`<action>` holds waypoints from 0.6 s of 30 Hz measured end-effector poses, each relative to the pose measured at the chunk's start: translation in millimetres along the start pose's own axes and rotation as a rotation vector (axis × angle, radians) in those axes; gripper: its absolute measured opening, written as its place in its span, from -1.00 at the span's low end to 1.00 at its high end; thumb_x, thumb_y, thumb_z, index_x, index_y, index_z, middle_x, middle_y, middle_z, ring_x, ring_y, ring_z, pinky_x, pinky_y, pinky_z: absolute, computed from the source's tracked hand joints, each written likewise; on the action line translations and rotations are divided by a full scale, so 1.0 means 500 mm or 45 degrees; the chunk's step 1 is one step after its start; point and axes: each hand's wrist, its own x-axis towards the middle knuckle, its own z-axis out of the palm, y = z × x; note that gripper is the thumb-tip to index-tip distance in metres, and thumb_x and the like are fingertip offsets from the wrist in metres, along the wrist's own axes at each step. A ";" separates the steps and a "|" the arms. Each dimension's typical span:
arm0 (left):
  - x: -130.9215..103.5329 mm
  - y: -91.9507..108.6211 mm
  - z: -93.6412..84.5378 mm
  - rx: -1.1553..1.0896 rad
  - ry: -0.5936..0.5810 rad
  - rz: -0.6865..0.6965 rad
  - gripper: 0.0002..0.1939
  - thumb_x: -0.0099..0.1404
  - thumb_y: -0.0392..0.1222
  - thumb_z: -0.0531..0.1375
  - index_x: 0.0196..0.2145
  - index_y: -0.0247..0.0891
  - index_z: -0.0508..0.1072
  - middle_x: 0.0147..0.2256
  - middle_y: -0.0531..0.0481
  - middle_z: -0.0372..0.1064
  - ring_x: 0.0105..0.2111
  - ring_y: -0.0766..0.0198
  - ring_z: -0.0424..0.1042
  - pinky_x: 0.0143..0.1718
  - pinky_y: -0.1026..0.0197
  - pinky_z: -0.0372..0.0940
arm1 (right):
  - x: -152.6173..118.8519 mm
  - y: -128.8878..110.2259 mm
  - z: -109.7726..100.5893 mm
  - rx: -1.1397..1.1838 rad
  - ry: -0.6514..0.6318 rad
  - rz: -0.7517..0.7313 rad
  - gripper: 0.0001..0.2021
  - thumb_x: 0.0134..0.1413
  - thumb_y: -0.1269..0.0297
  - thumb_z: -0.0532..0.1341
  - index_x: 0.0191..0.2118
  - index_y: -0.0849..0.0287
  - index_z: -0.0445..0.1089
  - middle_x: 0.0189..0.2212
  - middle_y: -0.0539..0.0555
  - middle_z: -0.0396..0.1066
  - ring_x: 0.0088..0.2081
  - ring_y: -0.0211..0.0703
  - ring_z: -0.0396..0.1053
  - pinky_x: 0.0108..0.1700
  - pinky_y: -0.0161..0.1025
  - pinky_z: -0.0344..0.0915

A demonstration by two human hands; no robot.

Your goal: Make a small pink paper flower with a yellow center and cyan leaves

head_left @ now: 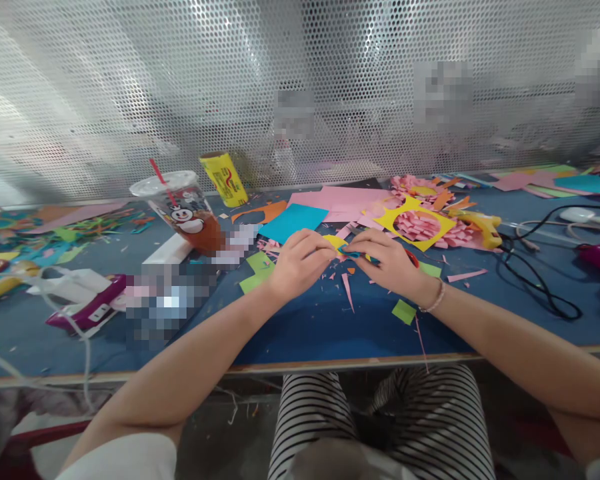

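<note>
My left hand (301, 264) and my right hand (389, 261) meet over the middle of the blue table. Between their fingertips is a small piece of blue paper (351, 251), pinched from both sides. A yellow paper piece (333, 241) shows just behind the left fingertips; whether it is touched I cannot tell. Something red (412, 259), partly hidden, lies beside the right hand. Pink scraps (348, 293) are scattered below the hands. Behind the left hand lies a flat blue sheet (294, 223), with pink sheets (350, 202) beyond it.
Left stands a plastic cup (185, 217) with a red straw, near a yellow can-like tube (225, 180). A purple glue gun (91, 308) with a white cord lies left. Pink fringed paper flowers (415, 227) and a black cable (535, 280) lie right. A perforated metal screen (330, 80) rises behind.
</note>
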 end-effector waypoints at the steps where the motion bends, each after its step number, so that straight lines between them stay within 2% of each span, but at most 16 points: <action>1: 0.000 0.000 0.000 -0.020 0.011 0.003 -0.90 0.20 -0.29 0.14 -0.35 -0.11 0.41 -0.36 0.04 0.40 -0.26 0.29 0.33 -0.20 0.15 0.21 | 0.000 -0.001 0.000 0.003 -0.002 0.002 -0.81 0.12 0.37 0.08 -0.18 0.07 0.37 -0.24 0.08 0.37 -0.17 -0.18 0.33 -0.14 -0.14 0.33; 5: 0.010 0.008 -0.003 -0.083 0.053 0.000 -0.91 0.19 -0.31 0.14 -0.36 -0.15 0.41 -0.36 0.03 0.40 -0.28 0.31 0.33 -0.20 0.17 0.23 | -0.001 -0.002 -0.001 0.033 -0.028 0.021 -0.79 0.10 0.40 0.08 -0.14 0.10 0.34 -0.22 0.09 0.35 -0.14 -0.16 0.31 -0.11 -0.13 0.31; 7: 0.018 0.014 -0.003 -0.134 0.070 -0.084 -0.92 0.19 -0.32 0.13 -0.39 -0.19 0.41 -0.38 0.02 0.39 -0.29 0.32 0.33 -0.21 0.18 0.24 | -0.001 0.000 0.000 0.090 -0.034 0.084 -0.77 0.08 0.37 0.12 -0.10 0.12 0.30 -0.22 0.11 0.34 -0.16 -0.15 0.32 -0.14 -0.14 0.33; 10: 0.027 0.018 0.003 -0.339 0.074 -0.440 -0.96 0.17 -0.28 0.14 -0.43 -0.25 0.38 -0.41 0.01 0.36 -0.35 0.34 0.34 -0.31 0.24 0.26 | -0.001 0.007 0.006 0.190 0.011 0.256 -0.65 0.04 0.28 0.17 -0.02 0.15 0.21 -0.17 0.14 0.32 -0.20 -0.16 0.32 -0.24 -0.19 0.35; 13: 0.028 0.012 0.018 -0.669 0.058 -0.838 -0.89 0.12 -0.21 0.20 -0.44 -0.27 0.33 -0.46 0.05 0.31 -0.47 0.41 0.32 -0.44 0.31 0.24 | -0.001 0.020 0.014 0.226 0.051 0.400 -0.57 -0.01 0.25 0.21 0.01 0.16 0.17 -0.14 0.16 0.31 -0.19 -0.13 0.32 -0.27 -0.19 0.34; 15: 0.025 0.005 0.027 -0.857 0.065 -0.978 -0.83 0.08 -0.19 0.23 -0.44 -0.28 0.30 -0.50 0.08 0.29 -0.51 0.44 0.30 -0.47 0.33 0.23 | -0.002 0.029 0.020 0.249 0.038 0.463 -0.59 -0.03 0.24 0.22 -0.02 0.16 0.20 -0.15 0.16 0.31 -0.18 -0.12 0.32 -0.28 -0.18 0.34; 18: 0.021 -0.001 0.035 -1.008 0.075 -1.060 -0.79 0.04 -0.18 0.26 -0.45 -0.29 0.29 -0.51 0.09 0.28 -0.53 0.45 0.30 -0.47 0.34 0.24 | -0.003 0.038 0.026 0.340 0.004 0.545 -0.60 -0.03 0.20 0.22 -0.04 0.16 0.23 -0.15 0.16 0.33 -0.18 -0.12 0.33 -0.27 -0.17 0.34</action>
